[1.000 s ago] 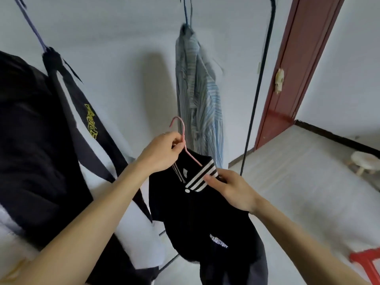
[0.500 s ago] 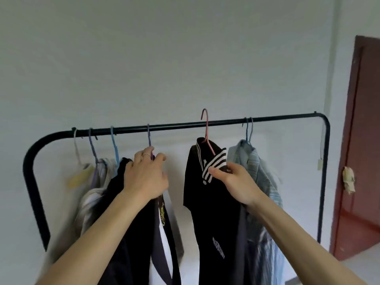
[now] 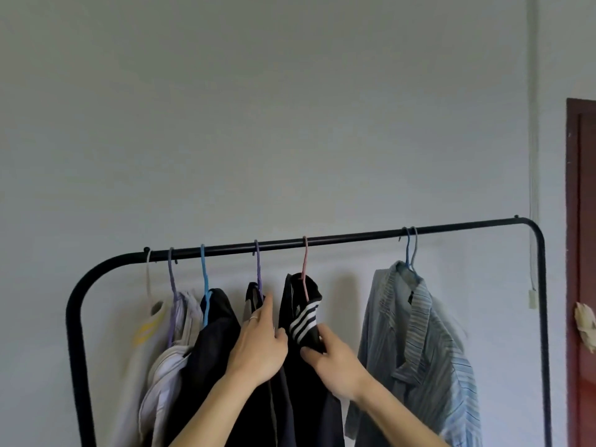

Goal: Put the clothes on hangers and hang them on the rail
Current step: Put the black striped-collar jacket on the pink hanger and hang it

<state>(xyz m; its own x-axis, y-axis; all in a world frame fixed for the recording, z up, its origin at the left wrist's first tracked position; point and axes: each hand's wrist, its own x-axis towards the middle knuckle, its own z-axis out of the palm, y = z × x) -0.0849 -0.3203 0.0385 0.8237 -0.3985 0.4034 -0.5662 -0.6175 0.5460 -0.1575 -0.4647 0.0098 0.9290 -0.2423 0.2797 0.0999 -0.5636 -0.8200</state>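
I see a plain, pale grey-white wall (image 3: 290, 108) filling nearly the whole view, softly and evenly lit, with faint blurred shadows low down towards 6 o'clock. At 3 o'clock a dark red-brown door (image 3: 585, 221) stands at the edge of my feed, cut off by it, and a pale crumpled bundle (image 3: 585, 327) hangs against it at about 4 o'clock. Just left of the door a thin white conduit (image 3: 533, 91) runs down the wall from 1 o'clock, and a cord beside it ends in a small white block (image 3: 532, 299).
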